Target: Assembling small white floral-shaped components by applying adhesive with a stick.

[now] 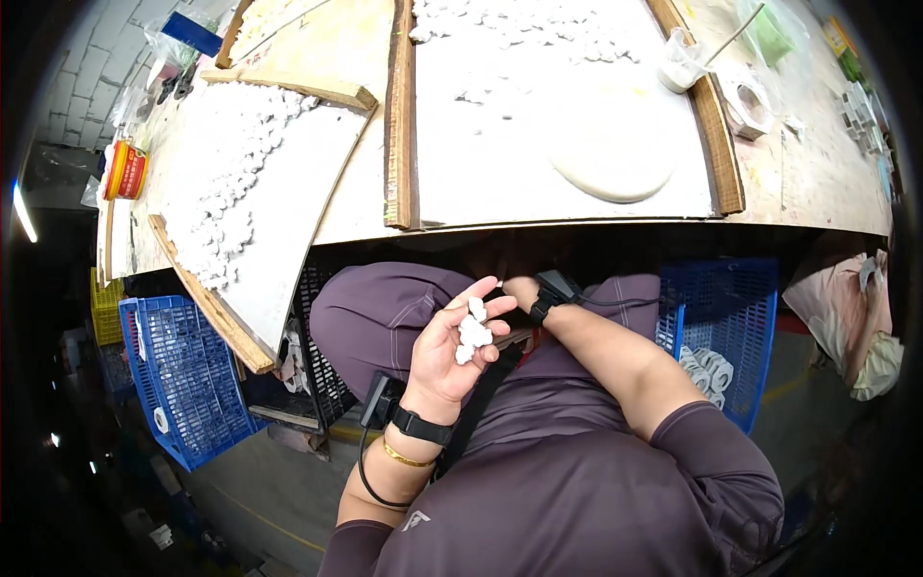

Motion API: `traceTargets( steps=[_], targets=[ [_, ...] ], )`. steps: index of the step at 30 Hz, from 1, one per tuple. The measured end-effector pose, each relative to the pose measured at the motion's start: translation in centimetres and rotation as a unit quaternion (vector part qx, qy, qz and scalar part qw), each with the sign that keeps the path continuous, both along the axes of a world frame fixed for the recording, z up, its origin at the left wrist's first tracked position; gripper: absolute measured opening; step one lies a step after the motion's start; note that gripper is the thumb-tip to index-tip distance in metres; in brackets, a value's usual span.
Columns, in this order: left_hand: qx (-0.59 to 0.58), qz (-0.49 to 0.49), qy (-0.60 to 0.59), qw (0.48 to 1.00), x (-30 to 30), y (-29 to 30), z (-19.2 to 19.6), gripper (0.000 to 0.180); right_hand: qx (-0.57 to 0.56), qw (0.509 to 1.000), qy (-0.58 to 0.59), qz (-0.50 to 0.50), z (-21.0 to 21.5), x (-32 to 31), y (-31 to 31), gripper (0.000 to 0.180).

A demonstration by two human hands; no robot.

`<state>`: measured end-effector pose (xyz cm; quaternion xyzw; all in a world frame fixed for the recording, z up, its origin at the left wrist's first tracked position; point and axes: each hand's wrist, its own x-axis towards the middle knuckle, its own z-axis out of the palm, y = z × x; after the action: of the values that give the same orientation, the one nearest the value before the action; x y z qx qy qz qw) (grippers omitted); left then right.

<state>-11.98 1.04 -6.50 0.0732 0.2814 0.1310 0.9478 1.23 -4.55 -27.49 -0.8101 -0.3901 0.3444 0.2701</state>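
Observation:
Palm up over my lap, my left hand (444, 363) cradles several small white lumpy pieces (472, 334) on its half-curled fingers. What the pieces are made of cannot be made out. My right hand (521, 291) is beyond it, low in the shadow beneath the table's front edge. Its fingers are mostly hidden, so what they hold or touch does not show. Many similar white pieces (240, 173) lie in a band across the left white board (312, 159). More are scattered over the far part of the right white board (466, 178).
Wooden strips (401, 125) edge the boards. A round white slab (615, 173) lies on the right board, near a cup (680, 65) with a stick. A red-and-yellow tub (127, 170) stands far left. Blue crates (192, 375) flank my legs; a pink bag (838, 313) hangs at right.

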Motion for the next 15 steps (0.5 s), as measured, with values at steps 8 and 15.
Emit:
traceTargets(
  steps=[8, 15],
  targets=[
    [0.038, -0.010, 0.043, 0.998, 0.0, -0.3, 0.0, 0.038, -0.020, 0.996, 0.081, 0.019, 2.1, 0.2, 1.2, 0.027],
    [0.017, 0.006, 0.083, 0.996, -0.1, -0.7, -0.1, 0.034, 0.035, 0.995, 0.097, 0.002, 4.0, 0.3, 1.0, 0.025]
  ],
)
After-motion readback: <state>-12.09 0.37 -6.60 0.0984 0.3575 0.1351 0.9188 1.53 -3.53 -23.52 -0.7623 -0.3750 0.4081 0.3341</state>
